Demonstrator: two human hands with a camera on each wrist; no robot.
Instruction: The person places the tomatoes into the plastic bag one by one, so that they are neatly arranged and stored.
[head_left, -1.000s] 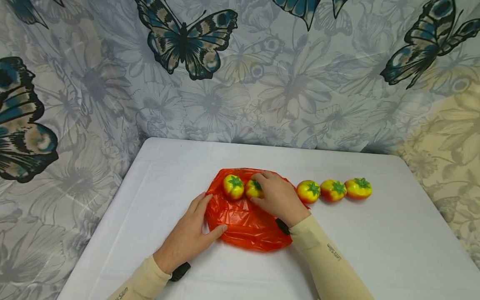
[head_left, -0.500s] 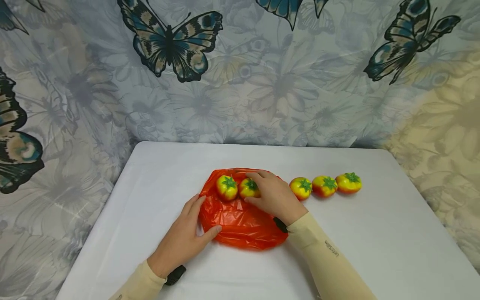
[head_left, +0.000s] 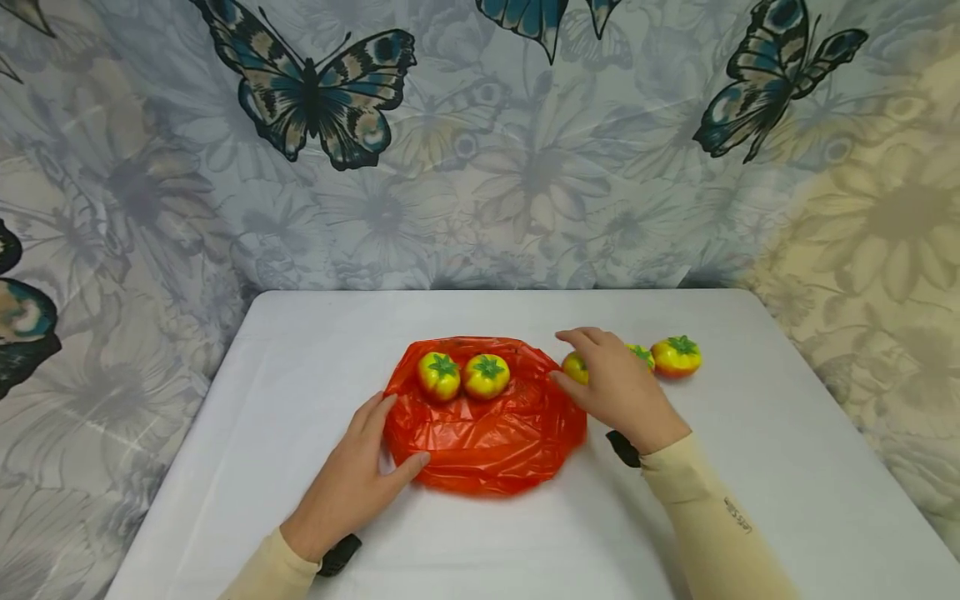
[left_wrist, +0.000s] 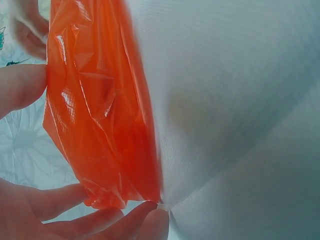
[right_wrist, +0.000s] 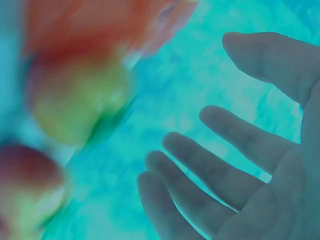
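Note:
A crumpled red plastic bag (head_left: 480,442) lies mid-table. Two yellow-red fruits with green leafy tops, looking like persimmons or tomatoes, sit on it: a left fruit (head_left: 438,377) and a right fruit (head_left: 486,377). My left hand (head_left: 348,467) rests at the bag's left edge, its fingers and thumb spread and touching the plastic (left_wrist: 100,110). Above the row right of the bag, my right hand (head_left: 626,392) hovers with fingers spread, holding nothing. It partly hides the row's nearest fruit (head_left: 575,367) and middle fruit (head_left: 642,357). The end fruit (head_left: 677,357) shows whole.
A white cloth covers the table (head_left: 315,333). Behind it and at the sides hangs a grey floral backdrop (head_left: 540,192) with butterflies. A black strap piece (head_left: 624,448) shows under the right wrist, and another black piece (head_left: 340,556) under the left.
My right hand has let go of the right fruit on the bag and moved right, over the row. The left hand stays at the bag's edge. The head view has shifted a little.

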